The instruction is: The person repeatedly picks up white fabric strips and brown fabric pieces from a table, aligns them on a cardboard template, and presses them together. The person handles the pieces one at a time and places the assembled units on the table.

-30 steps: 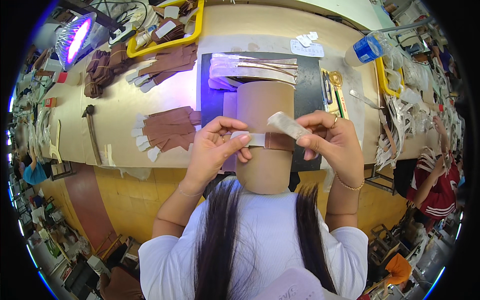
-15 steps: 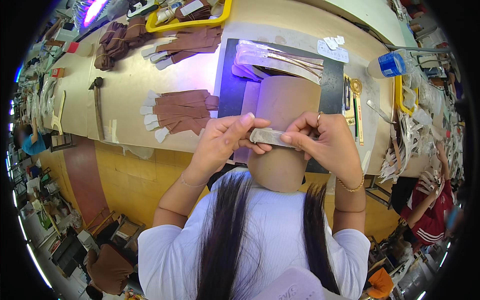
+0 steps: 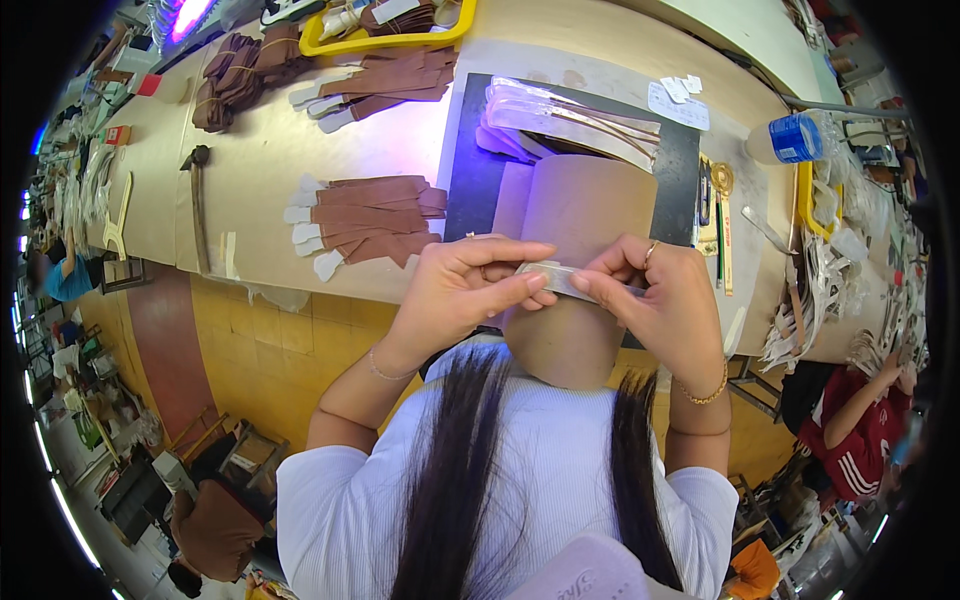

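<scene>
Between my two hands a short pale grey strip [image 3: 566, 281] with a rounded end is held above a curved brown board [image 3: 590, 205]. My left hand [image 3: 470, 280] pinches its left end, thumb in front and fingers behind, so that end is partly covered. The right end is gripped between thumb and forefinger of my right hand [image 3: 660, 285], which wears a ring. Beyond the board, a stack of pale, shiny strips [image 3: 570, 120] with thin brown cords on top rests on a dark mat [image 3: 470, 175].
Brown strips with white ends [image 3: 370, 215] lie fanned at left, near a hammer [image 3: 198, 205]. Brown bundles [image 3: 235, 80] and a yellow tray [image 3: 385, 42] sit farther back. To the right are pens, a metal ruler [image 3: 765, 228] and a blue-labelled bottle [image 3: 785, 138]. A person in red [image 3: 862, 440] works at far right.
My left thumb has come down from a raised position onto the strip, and its fingers have closed on the end. My right hand keeps its pinch. The whole view has shifted slightly.
</scene>
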A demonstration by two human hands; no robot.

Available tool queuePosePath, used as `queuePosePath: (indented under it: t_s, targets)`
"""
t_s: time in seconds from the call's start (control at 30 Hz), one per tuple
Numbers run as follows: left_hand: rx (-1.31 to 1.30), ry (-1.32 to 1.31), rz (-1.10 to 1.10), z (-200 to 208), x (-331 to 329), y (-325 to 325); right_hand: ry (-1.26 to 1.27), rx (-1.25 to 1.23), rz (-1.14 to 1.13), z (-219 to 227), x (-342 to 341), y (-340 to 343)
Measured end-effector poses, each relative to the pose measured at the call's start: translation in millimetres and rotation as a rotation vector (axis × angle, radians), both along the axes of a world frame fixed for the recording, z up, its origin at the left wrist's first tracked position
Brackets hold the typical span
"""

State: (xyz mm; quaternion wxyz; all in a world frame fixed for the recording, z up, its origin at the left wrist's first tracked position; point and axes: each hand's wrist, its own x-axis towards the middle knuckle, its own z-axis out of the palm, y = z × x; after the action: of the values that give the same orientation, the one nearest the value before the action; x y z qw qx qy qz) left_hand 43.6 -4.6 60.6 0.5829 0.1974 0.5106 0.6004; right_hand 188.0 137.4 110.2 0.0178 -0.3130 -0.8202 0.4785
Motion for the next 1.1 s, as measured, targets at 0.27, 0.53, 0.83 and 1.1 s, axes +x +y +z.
queuePosePath:
  t_s: [0.27,0.53,0.83,1.1]
  targets:
    - [0.016,0.035,0.0,-2.3,0.2,-0.4,0.04,0.018,-0.031,-2.3,1.2,-5.0]
    - [-0.025,-0.027,-0.038,-7.6,-4.0,2.4,0.094,-0.057,-0.146,-3.4,23.3,-3.0]
    - [-0.027,-0.052,-0.025,-14.7,-3.8,4.6,0.114,-0.164,-0.185,-9.3,31.5,0.5]
    - [-0.024,-0.036,-0.028,-16.9,-4.6,3.9,0.103,-0.151,-0.2,-10.8,30.6,-0.8]
